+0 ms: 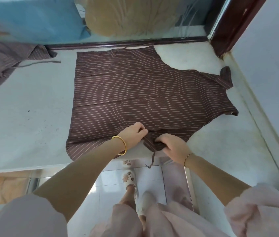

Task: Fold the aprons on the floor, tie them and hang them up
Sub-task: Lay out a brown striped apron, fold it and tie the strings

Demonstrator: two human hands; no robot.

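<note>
As fingers [142, 132] pinch it, apron [135, 86] spread beyond

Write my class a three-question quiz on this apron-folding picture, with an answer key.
1. True or false: the left hand and right hand both grip the near edge of the spread apron.
2. Where does the second apron lie? A) crumpled at the far left B) hung on the wall C) in a basket
3. Fill in: the gold bangle sits on the ___ wrist.
Key: 1 true; 2 A; 3 left.
</note>
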